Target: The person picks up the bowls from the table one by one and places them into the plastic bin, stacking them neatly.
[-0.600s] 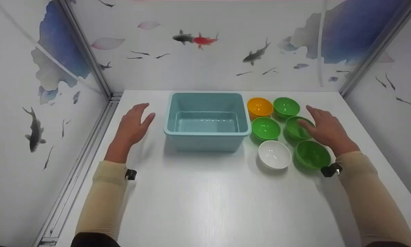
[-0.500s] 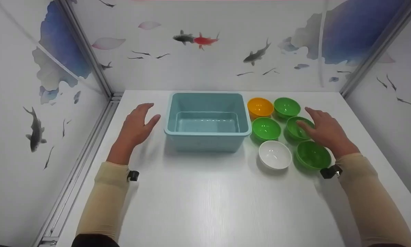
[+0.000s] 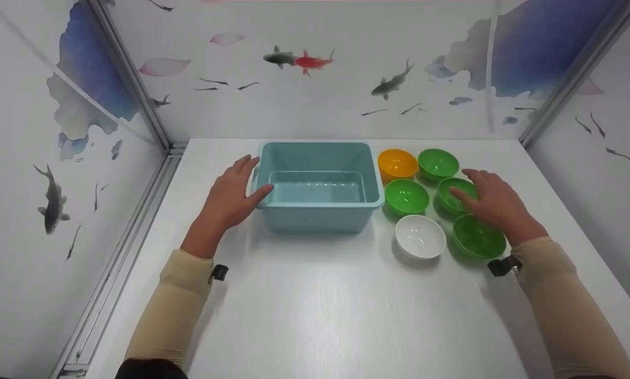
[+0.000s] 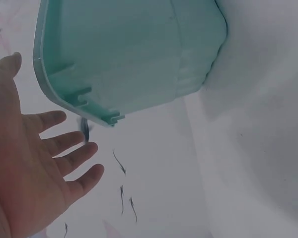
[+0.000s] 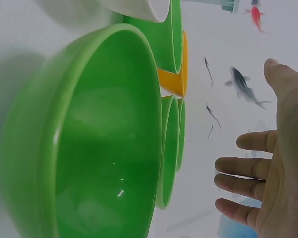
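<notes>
A light blue plastic basin point(image 3: 317, 218) stands at the back middle of the white table. At its left side is my left hand point(image 3: 229, 195), thumb and fingers spread; in the left wrist view the fingers point(image 4: 72, 158) stay a little apart from the basin's rim. My right hand point(image 3: 496, 202) hovers over the right-hand bowls with its fingers extended and holds nothing. Beneath it sit a green bowl point(image 3: 451, 197) and a nearer green bowl point(image 3: 475, 239), both partly covered by the hand.
Right of the basin are an orange bowl point(image 3: 397, 164), a green bowl point(image 3: 438, 163), another green bowl point(image 3: 406, 197) and a white bowl point(image 3: 420, 237). Fish-printed panels point(image 3: 315, 105) enclose the table, with a metal rail point(image 3: 120, 247) along the left.
My left hand has moved right, from open table to the basin's left side. The right hand has shifted slightly left and nearer. Basin and bowls stay in place.
</notes>
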A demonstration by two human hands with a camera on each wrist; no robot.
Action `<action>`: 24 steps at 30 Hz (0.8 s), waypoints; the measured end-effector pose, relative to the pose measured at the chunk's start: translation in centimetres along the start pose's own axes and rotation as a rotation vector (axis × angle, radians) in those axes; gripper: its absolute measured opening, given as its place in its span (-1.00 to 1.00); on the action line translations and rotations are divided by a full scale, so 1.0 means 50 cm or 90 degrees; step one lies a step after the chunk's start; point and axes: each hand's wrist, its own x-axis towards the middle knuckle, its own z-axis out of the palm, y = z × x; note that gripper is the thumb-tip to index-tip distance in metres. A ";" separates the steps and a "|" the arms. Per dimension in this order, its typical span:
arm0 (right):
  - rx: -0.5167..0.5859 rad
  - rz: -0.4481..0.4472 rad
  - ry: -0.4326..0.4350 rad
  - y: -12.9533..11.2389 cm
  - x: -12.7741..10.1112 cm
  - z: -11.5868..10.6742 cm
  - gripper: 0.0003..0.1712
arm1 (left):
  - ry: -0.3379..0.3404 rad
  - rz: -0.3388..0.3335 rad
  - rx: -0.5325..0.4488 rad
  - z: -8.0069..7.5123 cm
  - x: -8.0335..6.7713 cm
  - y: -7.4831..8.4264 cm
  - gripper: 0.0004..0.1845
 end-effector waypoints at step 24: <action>0.027 0.002 -0.020 -0.006 -0.012 0.017 0.06 | -0.058 -0.022 0.029 0.028 0.016 0.019 0.37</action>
